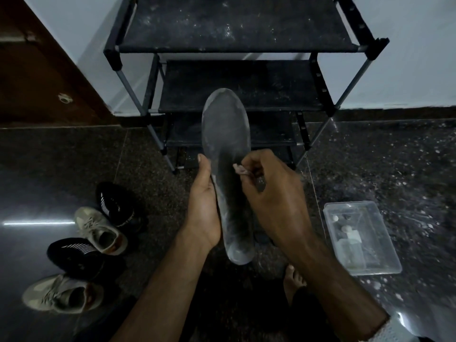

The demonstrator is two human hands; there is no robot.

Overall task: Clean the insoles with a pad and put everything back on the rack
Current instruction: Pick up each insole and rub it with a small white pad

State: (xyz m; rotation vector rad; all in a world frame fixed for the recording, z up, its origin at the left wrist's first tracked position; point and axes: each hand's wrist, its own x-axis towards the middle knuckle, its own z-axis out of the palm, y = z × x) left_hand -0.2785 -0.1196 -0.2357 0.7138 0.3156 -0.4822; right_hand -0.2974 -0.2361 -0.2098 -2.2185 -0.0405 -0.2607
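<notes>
A long grey insole (225,127) stands upright in front of me, toe end up, over the shoe rack. My left hand (203,206) grips its left edge, thumb along the side. My right hand (269,193) pinches a small pale pad (240,169) and presses it against the middle of the insole. The black multi-shelf shoe rack (237,85) stands behind against the white wall, its shelves dusty and bare.
Two black knit sneakers (116,206) (76,255) and two beige sneakers (101,229) (61,293) lie on the dark floor at left. A clear plastic box (385,269) holding a small bottle sits at right. A bare foot (293,280) shows below. A brown door (37,70) stands left.
</notes>
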